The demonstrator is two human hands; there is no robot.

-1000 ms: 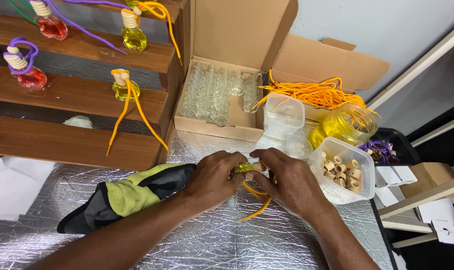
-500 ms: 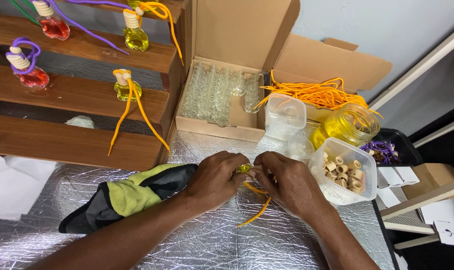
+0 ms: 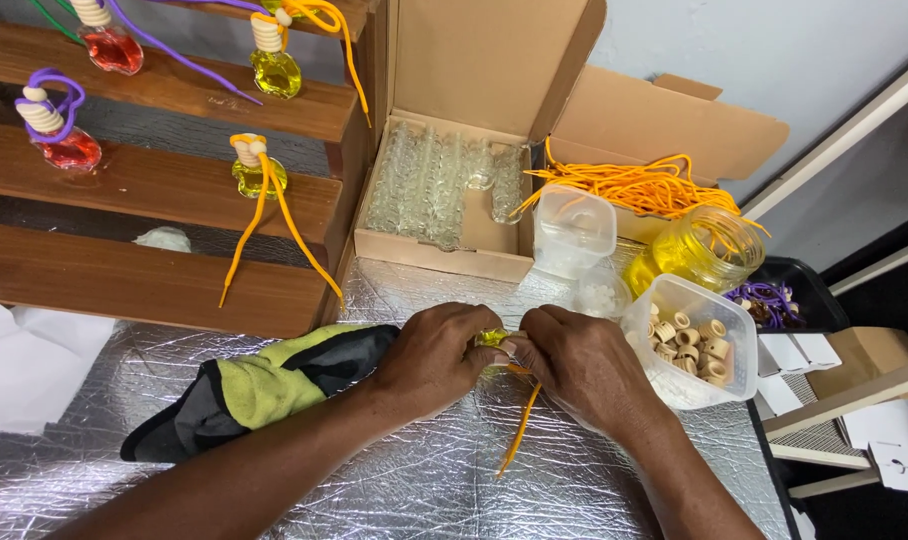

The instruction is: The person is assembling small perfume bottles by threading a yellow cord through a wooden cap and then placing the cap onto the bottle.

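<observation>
Small yellow bottle [image 3: 493,338] sits pinched between our two hands at the middle of the foil-covered counter [image 3: 424,480], with its orange cord [image 3: 519,430] trailing down toward six o'clock. Our left hand [image 3: 436,355] is closed around the bottle's left side, and our right hand [image 3: 582,365] is closed on its neck end and the cord; the bottle is mostly hidden by our fingers. As we judge it, the work goes best if the left hand keeps the glass steady and upright while the right fingertips handle the cord close to the neck, keeping the loose tail off the crinkled foil.

At three o'clock, just beside our right hand, stands a clear tub of wooden caps [image 3: 692,340], near enough to be knocked by our wrist. At one o'clock are a yellow-filled jar [image 3: 696,250], a lidded clear container [image 3: 572,232] and a bundle of orange cords [image 3: 634,185]. At twelve o'clock an open cardboard box [image 3: 444,195] holds empty glass bottles. A green and black cloth [image 3: 264,385] lies at nine o'clock, under our left forearm. Wooden shelves [image 3: 164,190] at ten o'clock carry finished bottles.
</observation>
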